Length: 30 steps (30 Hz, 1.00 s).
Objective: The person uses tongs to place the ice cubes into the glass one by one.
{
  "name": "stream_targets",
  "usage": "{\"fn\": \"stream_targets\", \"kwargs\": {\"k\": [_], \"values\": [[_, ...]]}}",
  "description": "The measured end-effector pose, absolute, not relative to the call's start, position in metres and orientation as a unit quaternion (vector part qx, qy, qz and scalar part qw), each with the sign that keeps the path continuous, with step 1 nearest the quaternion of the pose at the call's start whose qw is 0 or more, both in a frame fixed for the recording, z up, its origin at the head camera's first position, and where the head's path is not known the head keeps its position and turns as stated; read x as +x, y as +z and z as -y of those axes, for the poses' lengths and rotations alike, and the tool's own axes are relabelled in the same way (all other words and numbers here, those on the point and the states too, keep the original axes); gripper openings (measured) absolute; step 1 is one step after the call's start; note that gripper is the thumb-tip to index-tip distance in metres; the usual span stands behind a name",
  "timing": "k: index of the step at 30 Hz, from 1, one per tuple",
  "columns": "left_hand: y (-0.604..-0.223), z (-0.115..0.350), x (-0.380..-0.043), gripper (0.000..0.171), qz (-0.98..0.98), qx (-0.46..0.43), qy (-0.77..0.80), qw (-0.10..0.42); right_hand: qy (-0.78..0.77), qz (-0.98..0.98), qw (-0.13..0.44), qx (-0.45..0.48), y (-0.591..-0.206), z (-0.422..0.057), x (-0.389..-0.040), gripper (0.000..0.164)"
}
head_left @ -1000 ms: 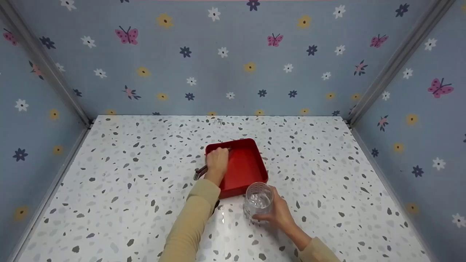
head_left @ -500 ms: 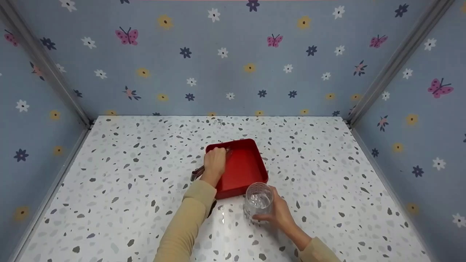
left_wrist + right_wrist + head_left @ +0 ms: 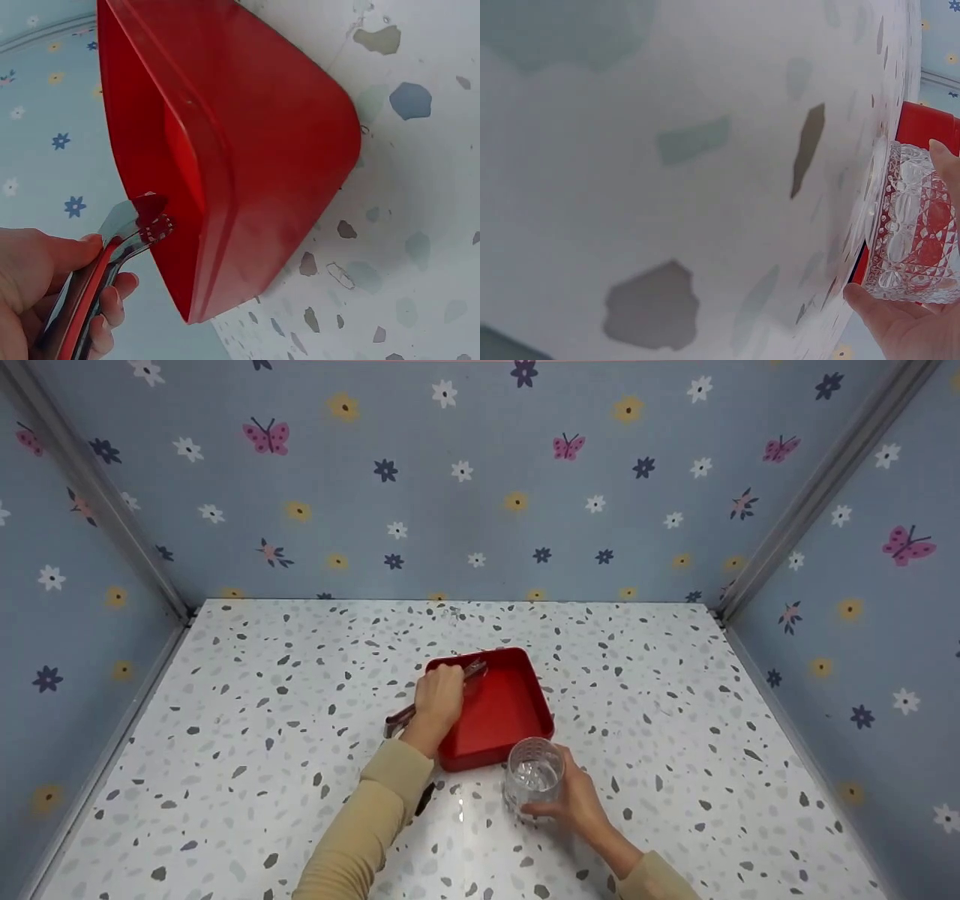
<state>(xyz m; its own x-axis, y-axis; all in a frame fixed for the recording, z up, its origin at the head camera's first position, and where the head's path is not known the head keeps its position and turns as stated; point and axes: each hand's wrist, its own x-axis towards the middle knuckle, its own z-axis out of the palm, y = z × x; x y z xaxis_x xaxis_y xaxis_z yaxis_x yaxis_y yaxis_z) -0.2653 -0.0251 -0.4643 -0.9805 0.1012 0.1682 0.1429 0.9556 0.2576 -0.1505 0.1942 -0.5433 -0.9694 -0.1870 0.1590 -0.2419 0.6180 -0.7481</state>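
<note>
My left hand (image 3: 437, 701) grips a pair of metal tongs (image 3: 124, 241) over the left side of a square red tray (image 3: 491, 720). In the head view the tongs slant, their toothed tips inside the outline of the tray's far left corner and the handle end sticking out to the left. The left wrist view has those tips right at the rim, close together. A patterned clear glass tumbler (image 3: 534, 780) stands upright by the tray's near right corner. Around its side curls my right hand (image 3: 576, 795), thumb at the front. Something clear shows inside the tumbler (image 3: 911, 225).
White speckled tabletop (image 3: 300, 780) surrounds the tray and tumbler. Blue panels with flowers and butterflies rise at the back (image 3: 480, 472), left and right. A small black piece (image 3: 425, 799) shows beside the left sleeve.
My left hand has shifted left and slightly nearer, carrying the tongs, so more of their tips shows over the tray. The right hand and tumbler have stayed put.
</note>
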Motion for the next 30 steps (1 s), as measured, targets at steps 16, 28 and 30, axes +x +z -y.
{"fn": "stream_targets", "kwargs": {"k": [16, 28, 30], "values": [[-0.442, 0.03, -0.232, 0.016, 0.975, -0.094, -0.163, 0.113, 0.431, 0.894, 0.026, 0.118, -0.543, -0.193, -0.15, 0.093], [-0.43, 0.031, -0.202, 0.019, 0.966, -0.135, -0.186, 0.115, 0.432, 0.896, 0.016, 0.099, -0.542, -0.193, -0.151, 0.095], [-0.428, 0.031, -0.197, 0.021, 0.964, -0.144, -0.193, 0.117, 0.43, 0.897, 0.016, 0.097, -0.541, -0.193, -0.151, 0.095]]}}
